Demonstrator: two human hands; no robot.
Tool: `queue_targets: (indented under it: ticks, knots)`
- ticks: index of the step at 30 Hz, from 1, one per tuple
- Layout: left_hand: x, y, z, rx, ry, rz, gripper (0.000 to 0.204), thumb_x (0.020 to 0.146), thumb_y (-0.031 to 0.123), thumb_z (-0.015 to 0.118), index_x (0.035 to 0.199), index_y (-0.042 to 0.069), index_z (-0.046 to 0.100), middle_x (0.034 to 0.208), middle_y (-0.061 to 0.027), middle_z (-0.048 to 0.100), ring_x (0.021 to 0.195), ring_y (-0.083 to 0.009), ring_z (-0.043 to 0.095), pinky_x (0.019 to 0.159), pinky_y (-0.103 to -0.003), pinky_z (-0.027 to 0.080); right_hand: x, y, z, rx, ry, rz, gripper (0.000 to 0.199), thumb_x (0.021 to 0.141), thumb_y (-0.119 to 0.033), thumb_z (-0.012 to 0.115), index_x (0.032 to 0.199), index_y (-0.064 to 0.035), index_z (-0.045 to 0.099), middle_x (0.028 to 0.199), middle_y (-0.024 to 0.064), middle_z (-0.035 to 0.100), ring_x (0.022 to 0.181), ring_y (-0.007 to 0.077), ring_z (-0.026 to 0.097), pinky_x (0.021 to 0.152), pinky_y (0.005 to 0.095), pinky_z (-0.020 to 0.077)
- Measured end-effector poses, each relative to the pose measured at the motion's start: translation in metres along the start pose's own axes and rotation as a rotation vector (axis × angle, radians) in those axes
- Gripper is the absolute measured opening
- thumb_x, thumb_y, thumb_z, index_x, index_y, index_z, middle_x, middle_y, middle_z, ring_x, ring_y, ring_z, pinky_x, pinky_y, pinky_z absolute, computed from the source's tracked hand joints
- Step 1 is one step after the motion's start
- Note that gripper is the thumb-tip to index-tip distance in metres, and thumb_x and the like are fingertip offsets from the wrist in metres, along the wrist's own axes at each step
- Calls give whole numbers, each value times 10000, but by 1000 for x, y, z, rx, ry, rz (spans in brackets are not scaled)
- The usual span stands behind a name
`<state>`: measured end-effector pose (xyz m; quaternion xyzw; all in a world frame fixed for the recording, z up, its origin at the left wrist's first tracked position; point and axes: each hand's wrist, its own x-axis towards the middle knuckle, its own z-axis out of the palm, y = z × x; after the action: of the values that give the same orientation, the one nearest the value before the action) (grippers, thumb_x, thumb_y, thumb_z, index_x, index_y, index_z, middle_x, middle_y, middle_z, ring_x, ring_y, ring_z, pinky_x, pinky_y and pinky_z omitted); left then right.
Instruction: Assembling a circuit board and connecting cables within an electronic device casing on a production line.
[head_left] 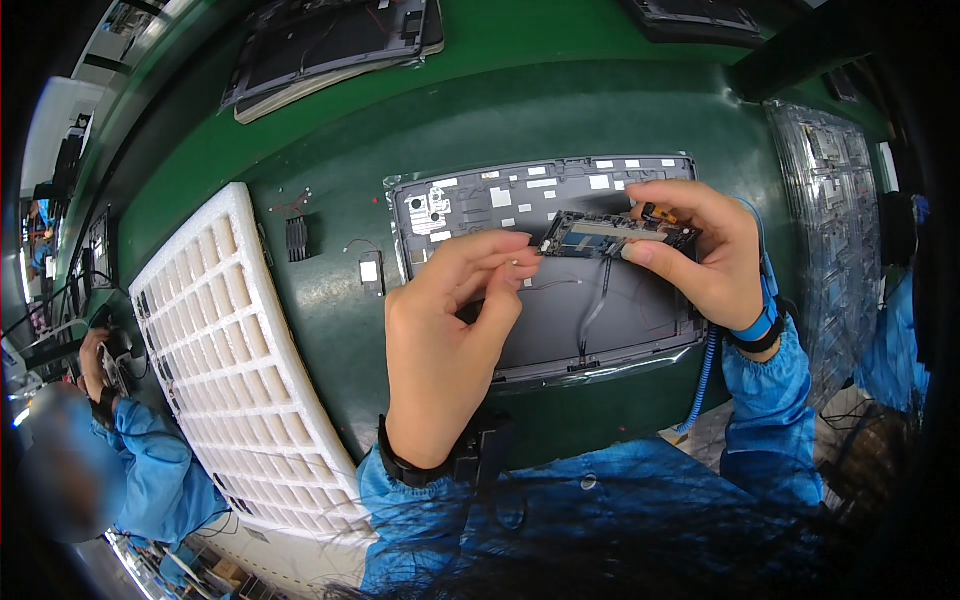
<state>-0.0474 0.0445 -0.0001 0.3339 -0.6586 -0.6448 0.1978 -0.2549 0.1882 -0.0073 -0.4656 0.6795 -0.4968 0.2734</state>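
From the head view, the only one I had, the circuit board (590, 236) was at the centre of the frame, held up over a grey device housing (640, 300). Its long axis ran across the picture, dipping only slightly from level. The right hand (715, 255) had it by the right end, thumb on the near edge and fingers at the back. The left hand (445, 315) lay off the other end: its fingertips were just beside the board's left corner, and from where I stood I couldn't tell whether they touched it. Those fingers were curled, tips almost together, around something pale and tiny, perhaps, though I couldn't be sure. So the right hand carried the board and the left faced its free end. Below the board a dark ribbon cable (597, 310) ran down to the housing's lower edge; its upper join was unclear to me.

On the green counter (345, 150), left of the housing, were a small wired part (370, 272) and a ribbed black piece (297, 240). A white foam tray (248, 235) filled the left of the frame, its many compartments pale inside, contents uncertain. Clear plastic trays (845, 240) stood at the right, with board-like pieces showing through.
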Motion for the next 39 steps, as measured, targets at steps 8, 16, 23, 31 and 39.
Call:
queue_targets:
  ticks: [8,16,23,31,39]
  knots:
    - [2,-4,2,69,49,89,191,960,-37,657,1149,-63,666,1056,-167,747,1016,-197,726,898,-276,560,1,-3,-1,-9,-14,1,400,818,-72,825,1203,-33,727,1043,96,746,850,138,650,799,281,510]
    - [4,-8,4,131,86,187,192,911,-49,708,1102,-29,707,998,-140,777,963,-200,764,843,-282,597,1,-1,0,-19,-5,-12,402,814,-69,825,1203,-34,729,1016,96,750,853,143,654,801,288,512]
    - [3,-6,1,177,67,121,182,920,-2,731,1091,-57,705,962,-131,760,900,-159,733,817,-253,558,1,-2,-2,-26,-17,-27,413,807,-62,831,1206,-35,728,1022,100,749,851,146,676,811,286,529]
    - [3,-3,-3,295,-22,150,171,948,32,702,1101,-45,712,947,-111,753,877,-142,719,802,-260,549,-2,-1,-4,8,-15,-17,421,808,-37,828,1214,-27,719,1023,113,760,878,131,681,833,280,528]
    - [1,-4,0,88,13,43,227,976,16,668,1181,-81,677,1007,-145,744,944,-179,724,863,-272,559,0,-3,-3,22,6,-42,447,833,-1,799,1263,-9,675,1045,119,766,958,137,702,877,274,518]
